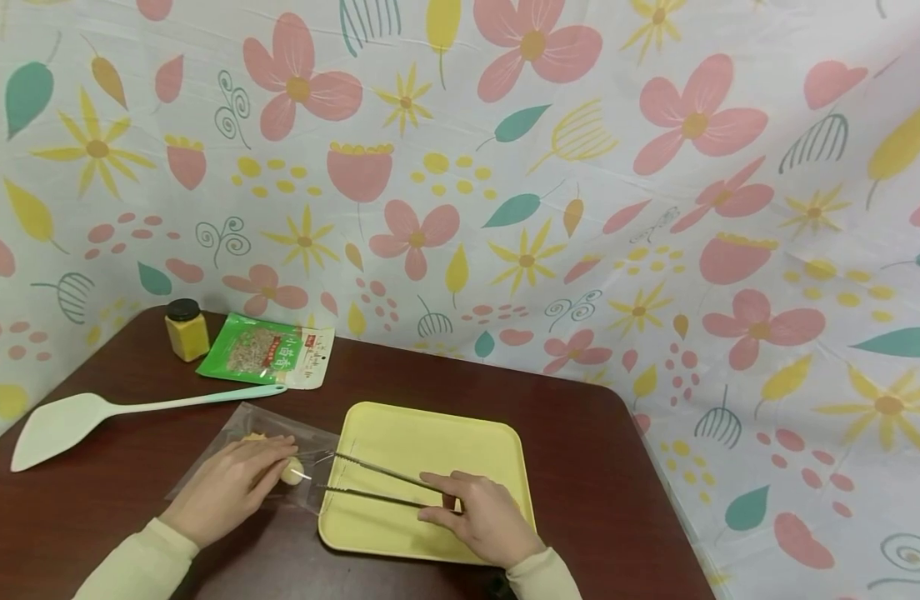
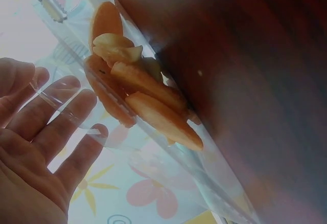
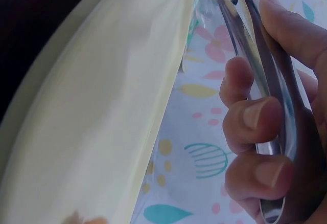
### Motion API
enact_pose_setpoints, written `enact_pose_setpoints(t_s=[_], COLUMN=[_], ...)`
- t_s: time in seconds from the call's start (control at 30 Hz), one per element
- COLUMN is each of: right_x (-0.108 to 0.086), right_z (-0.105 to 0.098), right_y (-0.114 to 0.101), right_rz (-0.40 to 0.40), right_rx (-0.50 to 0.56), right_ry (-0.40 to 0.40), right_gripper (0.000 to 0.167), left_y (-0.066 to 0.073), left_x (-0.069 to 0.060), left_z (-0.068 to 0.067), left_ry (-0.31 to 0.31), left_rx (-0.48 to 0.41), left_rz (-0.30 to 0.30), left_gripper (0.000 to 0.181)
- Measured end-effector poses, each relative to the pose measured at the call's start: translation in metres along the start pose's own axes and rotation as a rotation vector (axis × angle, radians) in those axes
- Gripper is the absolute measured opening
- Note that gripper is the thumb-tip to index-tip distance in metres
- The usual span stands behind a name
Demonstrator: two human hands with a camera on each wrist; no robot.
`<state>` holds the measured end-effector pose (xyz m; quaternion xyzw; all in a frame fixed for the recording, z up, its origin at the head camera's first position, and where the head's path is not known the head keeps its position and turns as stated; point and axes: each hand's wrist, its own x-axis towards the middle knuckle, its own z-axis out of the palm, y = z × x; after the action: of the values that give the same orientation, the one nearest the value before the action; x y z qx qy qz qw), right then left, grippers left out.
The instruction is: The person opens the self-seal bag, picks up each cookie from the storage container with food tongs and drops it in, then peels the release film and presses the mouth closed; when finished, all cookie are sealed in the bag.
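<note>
A clear plastic bag (image 1: 227,429) lies left of the yellow tray, with orange oval slices (image 2: 163,119) and pale yellowish pieces (image 2: 115,47) inside; their exact kind I cannot tell. My left hand (image 1: 238,483) is over the bag. In the left wrist view its thumb and forefinger pinch the film's edge, while the other fingers lie against the film. My right hand (image 1: 482,512) grips metal tongs (image 3: 271,75), fingers curled round one arm and thumb on the other. The tongs' arms stand apart, their tips at the bag's right end, above the tray's left rim.
The yellow tray (image 1: 437,533) lies under the tongs. A pale spatula (image 1: 66,429) rests at the left. Behind it stand a yellow jar with a black lid (image 1: 187,332) and a green-and-white packet (image 1: 265,350). A flower-patterned cloth (image 1: 460,208) hangs behind the table.
</note>
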<state>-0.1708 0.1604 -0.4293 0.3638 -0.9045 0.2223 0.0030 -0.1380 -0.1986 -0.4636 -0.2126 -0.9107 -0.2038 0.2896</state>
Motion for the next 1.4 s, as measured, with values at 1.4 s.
enact_pose_setpoints(t_s=[1.4], right_x=[-0.06], right_z=[-0.038], right_y=[0.042], right_rz=[0.283], right_rx=[-0.029], right_ry=[0.176], right_gripper=[0.05], left_y=[0.003], left_x=[0.001], left_z=[-0.001], left_ry=[-0.04], left_rx=[0.003], left_rz=[-0.036], left_gripper=[0.029])
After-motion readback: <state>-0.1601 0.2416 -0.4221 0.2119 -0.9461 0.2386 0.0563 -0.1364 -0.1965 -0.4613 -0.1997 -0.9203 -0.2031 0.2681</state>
